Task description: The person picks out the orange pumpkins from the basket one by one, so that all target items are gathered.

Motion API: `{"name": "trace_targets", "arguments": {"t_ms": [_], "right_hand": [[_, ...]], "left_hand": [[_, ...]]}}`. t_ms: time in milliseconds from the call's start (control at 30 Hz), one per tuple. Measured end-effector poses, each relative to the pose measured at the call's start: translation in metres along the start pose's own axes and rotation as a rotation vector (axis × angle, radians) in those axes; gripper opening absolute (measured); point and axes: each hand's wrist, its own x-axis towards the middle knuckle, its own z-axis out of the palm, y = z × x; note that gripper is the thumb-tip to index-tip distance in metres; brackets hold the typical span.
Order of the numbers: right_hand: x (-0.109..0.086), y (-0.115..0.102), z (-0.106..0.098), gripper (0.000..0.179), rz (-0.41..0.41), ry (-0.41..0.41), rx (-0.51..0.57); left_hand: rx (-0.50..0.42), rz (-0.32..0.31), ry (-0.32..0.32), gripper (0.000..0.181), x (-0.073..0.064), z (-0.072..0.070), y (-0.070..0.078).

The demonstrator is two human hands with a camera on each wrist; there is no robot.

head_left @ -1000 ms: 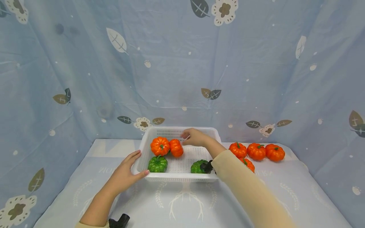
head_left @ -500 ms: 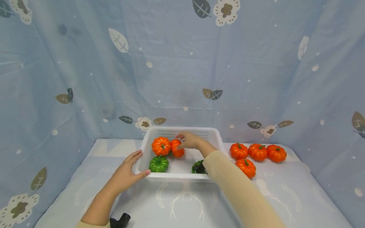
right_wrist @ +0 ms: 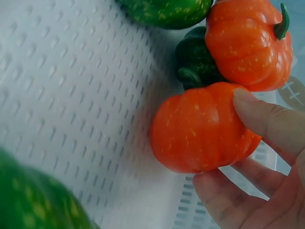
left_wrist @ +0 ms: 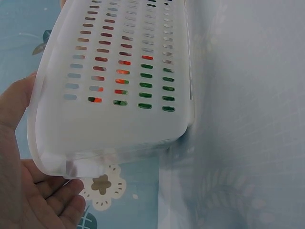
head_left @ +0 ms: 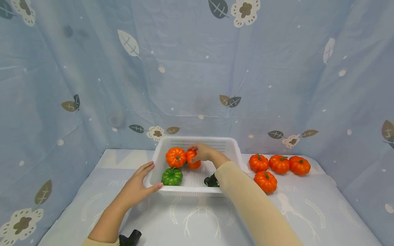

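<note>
My right hand [head_left: 204, 152] reaches into the white plastic basket [head_left: 197, 190]. Thumb and fingers pinch a small orange pumpkin [right_wrist: 202, 129], its side turned up in the right wrist view. A second orange pumpkin [head_left: 175, 157] lies beside it, and a dark green one [right_wrist: 196, 59] is wedged between them, partly hidden. At the basket's front left sits a green pumpkin [head_left: 172, 176]; another green one [right_wrist: 38, 200] is mostly covered by my right wrist in the head view. My left hand [head_left: 137, 186] holds the basket's front left corner, thumb and fingers on its rim.
Right of the basket, several orange pumpkins [head_left: 279, 164] lie on the pale cloth-covered table [head_left: 172, 222], one [head_left: 265, 182] nearer the front. A patterned blue curtain [head_left: 191, 68] hangs behind the table and along both sides.
My right hand has moved left and down from above the basket onto the orange pumpkin and now pinches it. The left hand stays at the basket's corner. The view has shifted slightly.
</note>
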Motion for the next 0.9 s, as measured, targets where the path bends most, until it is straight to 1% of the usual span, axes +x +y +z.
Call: {"name": "trace_targets", "arguments": {"t_ms": [67, 267, 467, 567, 733, 900], "right_hand": [[-0.002, 0.000, -0.002, 0.059, 0.009, 0.005, -0.009], [-0.007, 0.000, -0.008, 0.057, 0.033, 0.009, 0.027], [-0.018, -0.004, -0.025, 0.056, 0.051, 0.011, 0.027], [-0.030, -0.009, -0.035, 0.056, 0.048, 0.016, 0.000], [-0.056, -0.018, -0.053, 0.057, 0.026, 0.012, -0.064], [-0.079, -0.021, -0.068, 0.062, 0.001, 0.024, -0.097]], "left_hand": [[-0.003, -0.001, -0.001, 0.088, 0.000, -0.001, 0.001], [-0.004, 0.000, 0.000, 0.088, -0.001, -0.001, 0.002], [-0.005, 0.008, 0.006, 0.086, 0.000, -0.001, 0.002], [0.000, 0.006, 0.006, 0.087, 0.000, -0.001, 0.001], [0.001, -0.003, 0.002, 0.088, 0.000, 0.000, 0.001], [0.004, -0.006, 0.000, 0.089, 0.000, 0.000, 0.002]]}}
